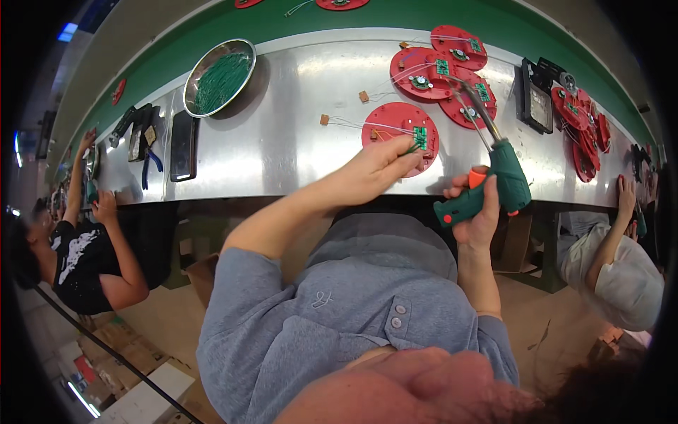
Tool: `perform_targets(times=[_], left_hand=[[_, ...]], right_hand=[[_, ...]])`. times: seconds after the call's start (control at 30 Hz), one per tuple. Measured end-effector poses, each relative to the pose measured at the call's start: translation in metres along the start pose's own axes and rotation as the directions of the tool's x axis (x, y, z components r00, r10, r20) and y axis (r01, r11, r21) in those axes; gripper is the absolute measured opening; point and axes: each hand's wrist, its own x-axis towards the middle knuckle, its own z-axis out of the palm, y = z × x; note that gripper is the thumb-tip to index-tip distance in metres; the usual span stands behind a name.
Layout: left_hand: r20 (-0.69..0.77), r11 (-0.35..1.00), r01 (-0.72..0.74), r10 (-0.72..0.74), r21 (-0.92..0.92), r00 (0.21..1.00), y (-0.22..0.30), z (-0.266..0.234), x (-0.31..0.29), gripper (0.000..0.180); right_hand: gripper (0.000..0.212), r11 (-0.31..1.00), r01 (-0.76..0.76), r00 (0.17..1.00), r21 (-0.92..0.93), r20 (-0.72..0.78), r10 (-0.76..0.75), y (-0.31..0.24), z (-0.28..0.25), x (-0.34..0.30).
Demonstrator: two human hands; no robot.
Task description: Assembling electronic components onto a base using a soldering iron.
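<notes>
In my right hand is a green soldering gun with an orange trigger, my fingers wrapped round its handle. Its metal tip points up and away, over the far red discs. My left hand pinches a short green wire against a green circuit board. That board sits on the nearest red round disc, partly covered by my fingers. Thin white wires run left from the disc to a small brown square piece. Whether the gun's tip touches anything is hard to tell.
Several red discs with boards and wires overlap behind. A steel bowl holds many green wires. Left of it lie a dark phone and blue-handled pliers. A black stand is at right; co-workers sit on both sides.
</notes>
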Motion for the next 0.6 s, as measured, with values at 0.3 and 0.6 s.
perform_targets(times=[0.3,0.6], left_hand=[[0.159,0.758,0.343,-0.308,-0.555,0.938,-0.003,0.028,-0.018,0.021],[0.064,0.832,0.255,-0.257,-0.493,0.964,-0.009,0.035,-0.02,0.021]], right_hand=[[0.035,0.983,0.043,0.99,-0.178,0.14,-0.018,0.009,0.039,0.004],[0.037,0.966,0.036,0.994,-0.256,0.11,-0.008,0.014,0.038,0.004]])
